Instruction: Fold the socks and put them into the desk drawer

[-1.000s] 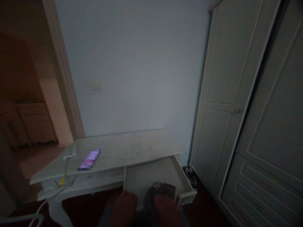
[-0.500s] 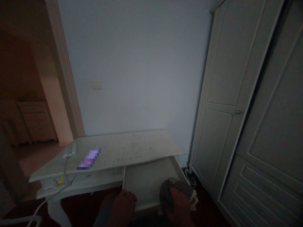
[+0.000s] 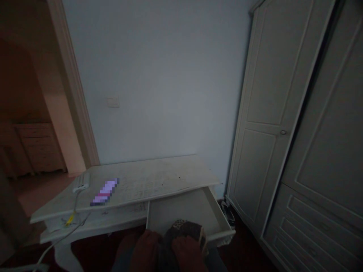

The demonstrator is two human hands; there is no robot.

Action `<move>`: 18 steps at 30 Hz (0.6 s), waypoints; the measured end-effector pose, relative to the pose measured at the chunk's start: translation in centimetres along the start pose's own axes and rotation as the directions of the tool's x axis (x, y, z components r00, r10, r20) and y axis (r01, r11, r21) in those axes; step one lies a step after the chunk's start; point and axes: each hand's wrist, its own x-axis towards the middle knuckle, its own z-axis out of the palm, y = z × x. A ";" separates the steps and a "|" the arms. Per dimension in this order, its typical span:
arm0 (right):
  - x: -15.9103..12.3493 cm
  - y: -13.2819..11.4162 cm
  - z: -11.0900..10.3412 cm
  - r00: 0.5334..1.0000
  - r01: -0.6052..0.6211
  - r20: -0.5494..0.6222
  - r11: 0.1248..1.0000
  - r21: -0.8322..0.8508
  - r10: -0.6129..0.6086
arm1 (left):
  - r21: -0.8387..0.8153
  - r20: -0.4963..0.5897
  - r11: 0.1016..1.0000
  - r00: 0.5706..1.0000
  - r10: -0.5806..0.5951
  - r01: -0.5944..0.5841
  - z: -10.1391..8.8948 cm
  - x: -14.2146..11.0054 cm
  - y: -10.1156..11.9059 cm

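The white drawer (image 3: 198,209) is pulled out from the table, and its bare inside shows. At its front left corner, my left hand (image 3: 148,241) is closed on the drawer's edge. A dark grey cloth (image 3: 193,226) with a pale patterned trim is bunched over the middle of the drawer front. My right hand (image 3: 185,247) grips this cloth from above, pressed against the front rim. The two hands are close together, with part of the cloth hanging between them. Dim light hides the fingertips.
On the white table (image 3: 159,170) lie a blurred-out phone (image 3: 104,192) and a white power strip (image 3: 81,182) with a cable (image 3: 65,234) hanging down at the left. A wardrobe (image 3: 261,151) stands at the right. Dark items (image 3: 227,211) lie on the floor beside the drawer.
My right hand has moved left with the cloth, from the drawer's front right corner to its middle, uncovering that corner. My left hand stays at the front left corner.
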 end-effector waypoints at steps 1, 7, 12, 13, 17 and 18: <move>-0.8 1.6 -1.2 1.000 -0.025 0.008 1.000 0.003 0.025 | -0.017 -0.022 0.999 0.999 0.028 -0.029 0.1 -0.2 -0.1; -4.6 10.4 -7.3 0.934 -0.289 0.225 0.957 0.011 0.279 | -0.038 -0.113 0.994 0.988 0.102 -0.107 0.1 -0.6 -0.1; -6.0 12.0 -6.1 0.921 -0.367 0.131 0.930 -0.023 0.366 | -0.047 -0.129 0.992 0.986 0.108 -0.115 -0.2 -0.6 0.1; -6.2 11.9 -5.5 0.926 -0.362 0.107 0.932 -0.032 0.363 | -0.047 -0.140 0.992 0.984 0.112 -0.120 -0.2 -0.6 0.1; -6.8 11.8 -4.2 0.935 -0.347 0.059 0.937 -0.041 0.349 | -0.038 -0.153 0.994 0.983 0.099 -0.106 -0.3 -0.8 0.2; -6.8 11.8 -4.2 0.935 -0.346 0.060 0.937 -0.042 0.348 | -0.030 -0.134 0.994 0.986 0.098 -0.103 -0.5 -0.8 0.2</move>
